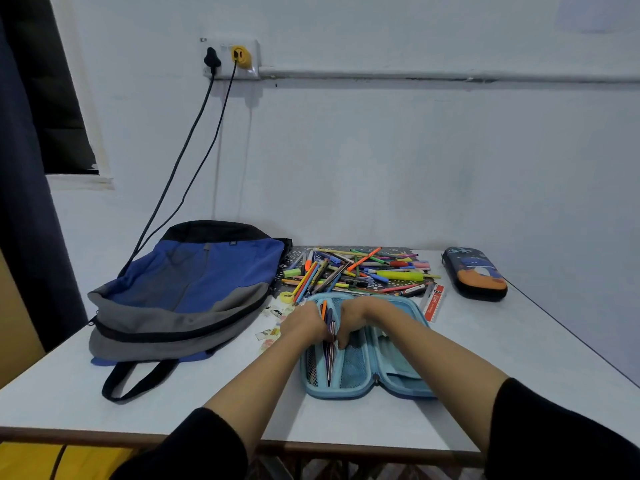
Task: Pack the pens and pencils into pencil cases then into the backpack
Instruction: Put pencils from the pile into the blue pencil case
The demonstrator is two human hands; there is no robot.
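At 6 o'clock on the white table (519,358), a blue pencil case (360,372) lies open. Both hands meet over its left half. The left hand (304,325) grips a few pens (330,355), probably to line them up inside. The right hand (353,320) curls beside them; I cannot tell whether it holds any. At 12 o'clock a loose pile of pens and pencils (356,271) waits. The backpack (187,289) is at 10, and a dark pencil case (474,273), closed, at 2.

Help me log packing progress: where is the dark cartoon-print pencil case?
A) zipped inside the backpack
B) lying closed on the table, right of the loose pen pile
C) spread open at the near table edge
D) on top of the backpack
B: the dark cartoon-print pencil case lies closed on the table, right of the loose pen pile; the open one is the light-blue pencil case.
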